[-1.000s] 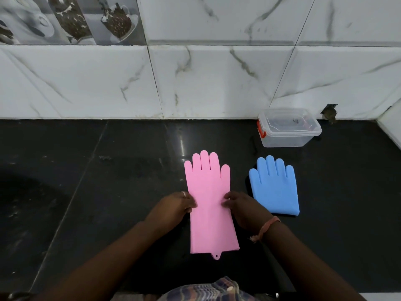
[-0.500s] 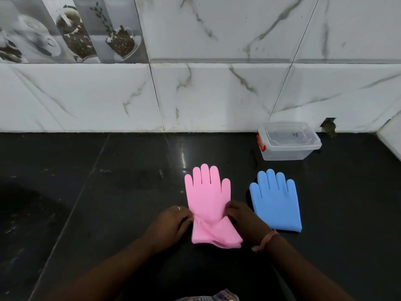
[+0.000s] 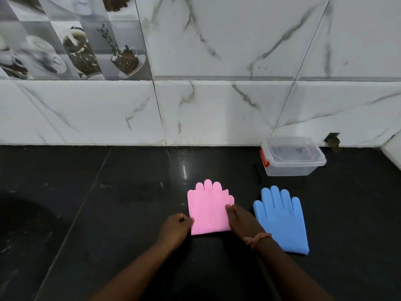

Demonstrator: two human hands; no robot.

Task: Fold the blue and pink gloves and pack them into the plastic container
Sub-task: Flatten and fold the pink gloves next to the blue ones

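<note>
The pink glove lies folded in half on the black counter, its cuff laid up over the palm with the fingertips showing beyond it. My left hand pinches its lower left edge. My right hand holds its right edge, thumb on top. The blue glove lies flat and unfolded just right of my right hand. The clear plastic container with a red latch stands at the back right against the wall, its lid on.
The black stone counter stretches left and forward of the gloves. A white marble tiled wall bounds the back, and a wall corner closes the far right. A small hole in the wall sits just right of the container.
The pink glove's cuff end has been brought up over the palm, so the glove is now folded in half. Both hands moved forward with it. The camera tilted upward.
</note>
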